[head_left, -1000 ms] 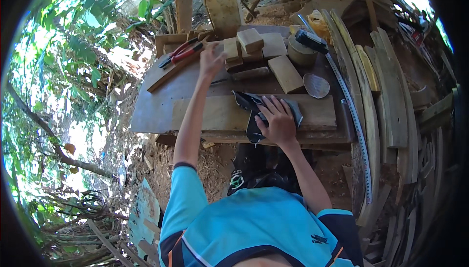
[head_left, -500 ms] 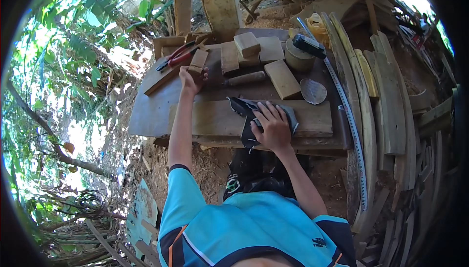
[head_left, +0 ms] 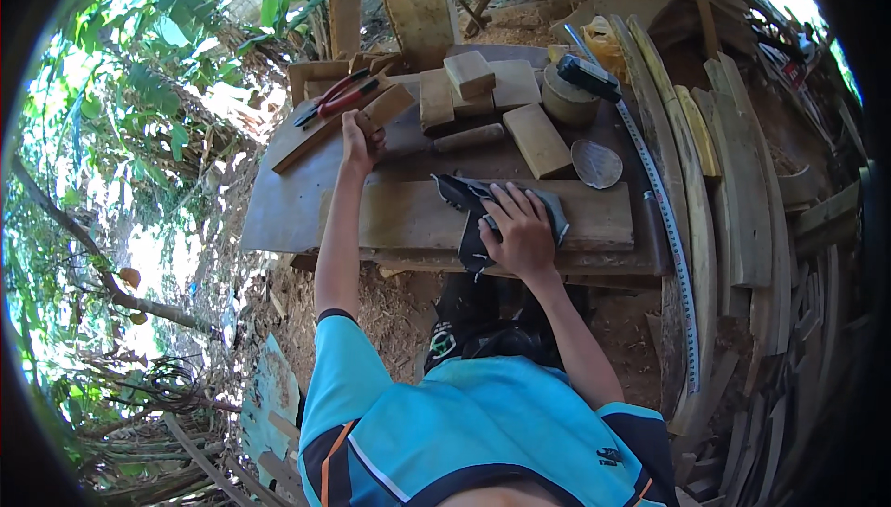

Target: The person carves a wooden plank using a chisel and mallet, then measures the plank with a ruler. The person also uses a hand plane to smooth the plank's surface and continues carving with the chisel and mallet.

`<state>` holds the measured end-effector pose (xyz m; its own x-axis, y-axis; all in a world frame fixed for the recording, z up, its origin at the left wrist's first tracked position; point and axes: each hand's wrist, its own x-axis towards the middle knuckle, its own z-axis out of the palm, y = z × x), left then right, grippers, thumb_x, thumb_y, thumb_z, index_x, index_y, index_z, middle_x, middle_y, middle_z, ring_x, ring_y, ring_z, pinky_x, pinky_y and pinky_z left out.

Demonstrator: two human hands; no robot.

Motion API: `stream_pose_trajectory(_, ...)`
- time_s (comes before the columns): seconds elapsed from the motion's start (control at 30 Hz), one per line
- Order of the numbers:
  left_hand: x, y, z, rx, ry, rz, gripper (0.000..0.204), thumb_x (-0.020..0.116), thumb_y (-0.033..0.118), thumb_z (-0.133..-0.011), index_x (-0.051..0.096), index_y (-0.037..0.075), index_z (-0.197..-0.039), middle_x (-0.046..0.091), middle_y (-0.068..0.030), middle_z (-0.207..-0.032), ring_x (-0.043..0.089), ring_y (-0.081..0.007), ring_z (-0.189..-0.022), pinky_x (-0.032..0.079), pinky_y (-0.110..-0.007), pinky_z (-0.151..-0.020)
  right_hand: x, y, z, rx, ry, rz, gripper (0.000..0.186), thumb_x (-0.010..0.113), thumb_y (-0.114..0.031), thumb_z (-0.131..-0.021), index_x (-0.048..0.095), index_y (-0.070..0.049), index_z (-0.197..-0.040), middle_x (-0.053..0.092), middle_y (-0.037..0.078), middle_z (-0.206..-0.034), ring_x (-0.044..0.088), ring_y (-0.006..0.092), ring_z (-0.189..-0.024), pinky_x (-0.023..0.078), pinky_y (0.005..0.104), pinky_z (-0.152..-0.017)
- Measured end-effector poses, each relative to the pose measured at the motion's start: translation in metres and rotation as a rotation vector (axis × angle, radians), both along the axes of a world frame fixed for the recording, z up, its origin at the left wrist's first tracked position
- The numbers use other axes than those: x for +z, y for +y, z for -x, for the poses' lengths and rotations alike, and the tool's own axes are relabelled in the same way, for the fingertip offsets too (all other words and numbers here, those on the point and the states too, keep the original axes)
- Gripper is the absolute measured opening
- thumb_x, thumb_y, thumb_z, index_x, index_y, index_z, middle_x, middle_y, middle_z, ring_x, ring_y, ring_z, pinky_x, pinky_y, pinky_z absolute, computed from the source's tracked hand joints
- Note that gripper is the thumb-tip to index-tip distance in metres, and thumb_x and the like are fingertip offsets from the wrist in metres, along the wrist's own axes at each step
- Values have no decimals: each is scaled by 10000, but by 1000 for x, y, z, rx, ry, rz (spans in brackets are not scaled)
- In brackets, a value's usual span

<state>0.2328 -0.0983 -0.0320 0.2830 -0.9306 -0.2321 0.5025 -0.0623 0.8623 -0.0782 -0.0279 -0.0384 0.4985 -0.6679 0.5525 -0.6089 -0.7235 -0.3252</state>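
My left hand is closed around a small wooden block, beside a long wooden strip. Most of the block is hidden by the fingers. Red-handled pliers lie on the strip just beyond that hand. My right hand lies on a dark, frayed cloth, its fingers stretched over it. Beneath the cloth, a flat plank runs along the near side of the worktable. Whether anything lies under the cloth besides the plank, I cannot tell.
Several wooden blocks, a tool handle and a pale oval piece are farther back. A dark tape measure sits on a round wooden piece, its blade stretched along boards at the right. Leaning boards border that side.
My left hand has turned and lowered the small block, so the strip's far end shows behind it. My right hand stays on the cloth, nearly unmoved.
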Motion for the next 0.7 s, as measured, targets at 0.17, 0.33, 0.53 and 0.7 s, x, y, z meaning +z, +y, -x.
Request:
stream_pose_trajectory(0.17,23,33,31,-92,-172,48,503,281,536,-870,491,93,-759,343,20,-481,325,-109,-387,250,-239,-390,1,-1,2,17,-15,45,258,533,-222,-776,604,-71,-972,577,93,-1058,499,248,-1039,347,388,-909)
stream_pose_trajectory(0.33,29,78,53,-346,-285,0,477,403,517,-866,529,69,-762,412,9,-499,358,-61,-407,268,-234,-391,3,-4,14,4,-132,-29,206,551,-143,-761,605,-71,-947,603,88,-884,551,250,-855,404,368,-780)
stream_pose_trajectory(0.53,27,82,49,-396,-988,-132,428,603,419,-785,562,24,-944,492,-19,-534,458,-119,-463,401,-269,-473,35,-33,58,-322,-89,57,198,583,-142,-732,600,-48,-905,580,110,-781,558,267,-767,416,366,-729)
stream_pose_trajectory(0.7,16,79,96,-117,-1318,93,555,678,397,-688,506,50,-1085,558,-98,-799,551,-247,-720,459,-338,-674,75,-54,14,-287,40,253,353,604,-202,-722,559,-103,-1057,514,124,-1089,478,276,-1035,348,451,-835)
